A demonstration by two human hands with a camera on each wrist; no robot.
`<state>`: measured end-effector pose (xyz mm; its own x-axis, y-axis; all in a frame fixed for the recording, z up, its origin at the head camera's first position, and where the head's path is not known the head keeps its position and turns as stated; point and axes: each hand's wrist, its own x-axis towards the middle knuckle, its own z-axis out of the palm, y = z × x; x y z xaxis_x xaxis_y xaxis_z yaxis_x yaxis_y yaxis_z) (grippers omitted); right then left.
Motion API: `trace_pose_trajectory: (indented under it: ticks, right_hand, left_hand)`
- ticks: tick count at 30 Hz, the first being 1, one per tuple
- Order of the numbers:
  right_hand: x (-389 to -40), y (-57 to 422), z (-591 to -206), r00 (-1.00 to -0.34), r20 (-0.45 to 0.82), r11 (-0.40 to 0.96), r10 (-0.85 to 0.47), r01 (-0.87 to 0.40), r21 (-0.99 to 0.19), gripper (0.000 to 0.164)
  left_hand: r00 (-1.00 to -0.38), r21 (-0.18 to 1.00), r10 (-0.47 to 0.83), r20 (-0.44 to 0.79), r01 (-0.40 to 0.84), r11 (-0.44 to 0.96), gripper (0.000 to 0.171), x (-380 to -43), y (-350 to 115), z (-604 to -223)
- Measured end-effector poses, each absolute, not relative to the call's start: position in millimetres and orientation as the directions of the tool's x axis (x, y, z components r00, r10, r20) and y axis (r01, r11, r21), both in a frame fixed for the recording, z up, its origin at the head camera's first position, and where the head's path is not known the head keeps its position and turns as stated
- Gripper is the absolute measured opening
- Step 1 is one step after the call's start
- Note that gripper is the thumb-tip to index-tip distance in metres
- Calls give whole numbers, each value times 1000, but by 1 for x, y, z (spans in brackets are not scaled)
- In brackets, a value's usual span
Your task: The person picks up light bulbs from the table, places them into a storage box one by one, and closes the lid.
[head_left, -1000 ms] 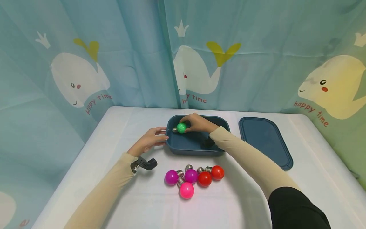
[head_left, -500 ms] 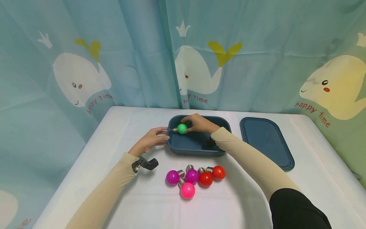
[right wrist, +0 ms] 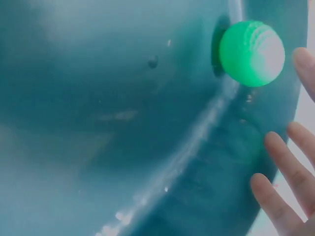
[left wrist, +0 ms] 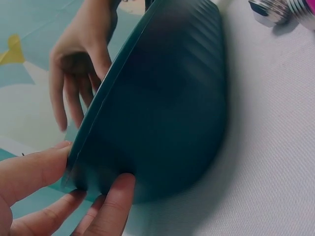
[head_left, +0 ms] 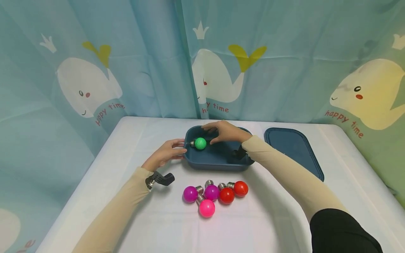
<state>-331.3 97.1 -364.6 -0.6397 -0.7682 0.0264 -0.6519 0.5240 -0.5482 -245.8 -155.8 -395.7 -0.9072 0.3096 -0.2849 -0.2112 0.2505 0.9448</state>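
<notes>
The right hand [head_left: 226, 132], fingers apart, is hovering over the box [head_left: 218, 167] — the green bulb [head_left: 200, 143] is lying inside. The left hand [head_left: 167, 153], fingers straight, is touching the box's end. Placing seems to be finishing; lifting clear is likely needed next.

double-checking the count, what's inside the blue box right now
One green bulb lies inside the blue box, at its left end; no other bulb shows there. In the head view, the right hand and sleeve cover part of its right side, hiding the floor beneath.
</notes>
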Motion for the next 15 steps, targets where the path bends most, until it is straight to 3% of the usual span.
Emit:
trace_pose_trajectory:
  ticks: [15]
  right_hand:
    - [-296, 128, -326, -628, 49, 523, -776, -686, -506, 67]
  left_hand:
    - [-904, 948, 321, -281, -211, 237, 59, -247, -157, -397]
